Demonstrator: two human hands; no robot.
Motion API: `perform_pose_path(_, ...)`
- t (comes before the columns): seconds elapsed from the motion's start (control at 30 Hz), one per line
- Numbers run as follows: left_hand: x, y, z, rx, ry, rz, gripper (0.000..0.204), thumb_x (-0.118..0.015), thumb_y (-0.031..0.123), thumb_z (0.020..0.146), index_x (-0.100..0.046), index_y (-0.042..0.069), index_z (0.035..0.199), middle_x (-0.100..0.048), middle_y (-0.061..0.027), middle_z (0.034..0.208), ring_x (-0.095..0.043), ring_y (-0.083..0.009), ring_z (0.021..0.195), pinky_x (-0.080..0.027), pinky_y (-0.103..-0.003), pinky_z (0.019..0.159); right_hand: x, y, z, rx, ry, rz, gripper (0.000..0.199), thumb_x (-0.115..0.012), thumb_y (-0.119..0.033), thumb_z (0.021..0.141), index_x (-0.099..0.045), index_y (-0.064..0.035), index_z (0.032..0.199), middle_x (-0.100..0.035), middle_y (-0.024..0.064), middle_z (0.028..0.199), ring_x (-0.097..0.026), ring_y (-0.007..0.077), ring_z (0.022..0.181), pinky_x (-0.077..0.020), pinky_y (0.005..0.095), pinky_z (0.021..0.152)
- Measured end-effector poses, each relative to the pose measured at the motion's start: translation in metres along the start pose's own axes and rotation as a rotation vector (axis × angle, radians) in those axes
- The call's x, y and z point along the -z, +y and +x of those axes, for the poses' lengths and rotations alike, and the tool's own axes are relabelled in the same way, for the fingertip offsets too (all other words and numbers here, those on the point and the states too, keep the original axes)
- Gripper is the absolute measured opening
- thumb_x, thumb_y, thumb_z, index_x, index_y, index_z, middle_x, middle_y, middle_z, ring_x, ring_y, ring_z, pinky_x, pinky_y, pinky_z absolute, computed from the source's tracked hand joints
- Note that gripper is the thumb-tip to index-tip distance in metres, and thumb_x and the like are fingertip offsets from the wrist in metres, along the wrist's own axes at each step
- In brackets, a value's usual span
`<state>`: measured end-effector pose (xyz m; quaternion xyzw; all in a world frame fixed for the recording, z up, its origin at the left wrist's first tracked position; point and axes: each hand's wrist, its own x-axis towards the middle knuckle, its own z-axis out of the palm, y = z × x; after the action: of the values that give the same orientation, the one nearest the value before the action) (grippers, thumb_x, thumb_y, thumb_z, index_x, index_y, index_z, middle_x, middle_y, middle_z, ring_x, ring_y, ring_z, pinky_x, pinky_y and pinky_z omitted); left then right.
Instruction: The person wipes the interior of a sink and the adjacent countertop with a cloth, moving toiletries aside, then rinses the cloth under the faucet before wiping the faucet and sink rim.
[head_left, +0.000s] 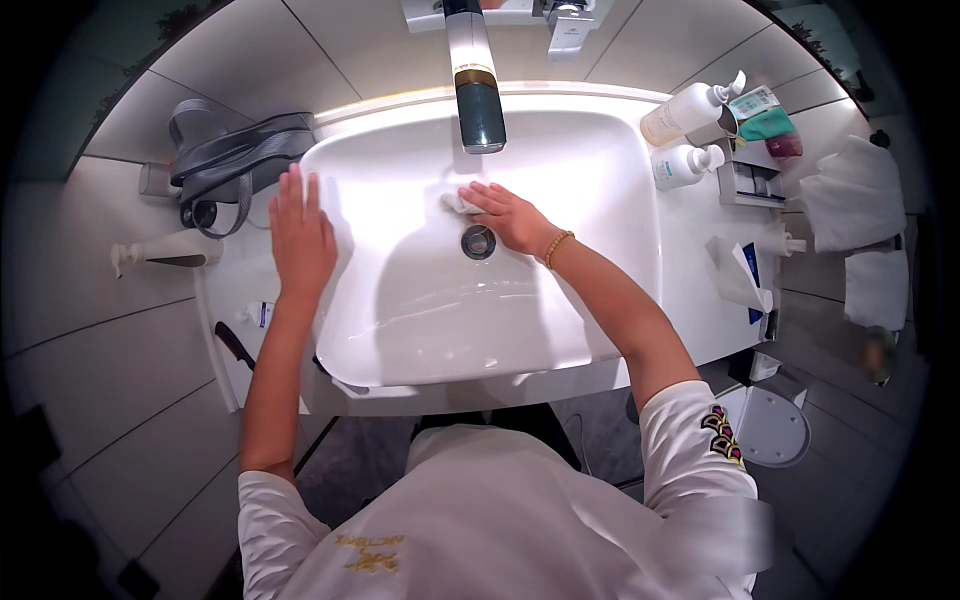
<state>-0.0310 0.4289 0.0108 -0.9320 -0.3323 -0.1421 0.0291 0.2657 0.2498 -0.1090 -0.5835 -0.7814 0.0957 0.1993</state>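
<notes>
A small white cloth (458,203) is lying inside the white sink (600,300), just above the drain (478,242) and below the tap (478,100). The right hand (512,215) is pressing on it, fingers together. The left hand (300,235) is resting flat, fingers together, on the sink's left rim.

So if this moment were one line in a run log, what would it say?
left hand: flat on sink rim | right hand: pressing white cloth in basin, above drain | faucet: no water visible
</notes>
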Motion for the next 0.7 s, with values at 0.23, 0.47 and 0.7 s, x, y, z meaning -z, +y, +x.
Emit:
perform_pose_path(0.23, -0.014, -0.036, -0.02, 0.087, -0.054, -0.203, 0.049, -0.039, 0.011, 0.099, -0.033, -0.003, 0.146, -0.028, -0.0202, 0.154, -0.025, -0.0359, 0.144, -0.02, -0.046, 0.117, 0.051, 0.033, -0.005, 0.026, -0.027, -0.349, 0.031, -0.053, -0.016, 0.093, -0.062, -0.0069, 0.121, -0.044, 0.0021, 0.148, -0.042, 0.0203, 0.135, -0.0343, 0.0362, 0.113)
perform_pose_path(0.47, -0.023, -0.035, -0.016, 0.091, -0.053, -0.271, 0.047, -0.037, 0.011, 0.1, -0.035, -0.003, 0.144, -0.031, -0.0203, 0.153, -0.027, -0.0362, 0.143, -0.023, -0.042, 0.116, 0.047, 0.031, -0.02, 0.037, -0.038, -0.333, 0.033, -0.052, -0.015, 0.093, -0.062, -0.0032, 0.122, -0.042, 0.0012, 0.149, -0.038, 0.0153, 0.137, -0.0315, 0.0333, 0.115)
perform_pose_path(0.7, -0.024, -0.035, -0.016, 0.05, -0.02, -0.161, 0.046, -0.041, 0.01, 0.098, -0.038, -0.003, 0.143, -0.034, -0.0206, 0.151, -0.03, -0.0362, 0.142, -0.024, -0.043, 0.116, 0.1, 0.059, 0.028, 0.381, -0.157, -0.785, 0.04, -0.051, -0.012, 0.088, -0.06, -0.0042, 0.126, -0.039, -0.002, 0.152, -0.035, 0.0132, 0.139, -0.026, 0.0304, 0.118)
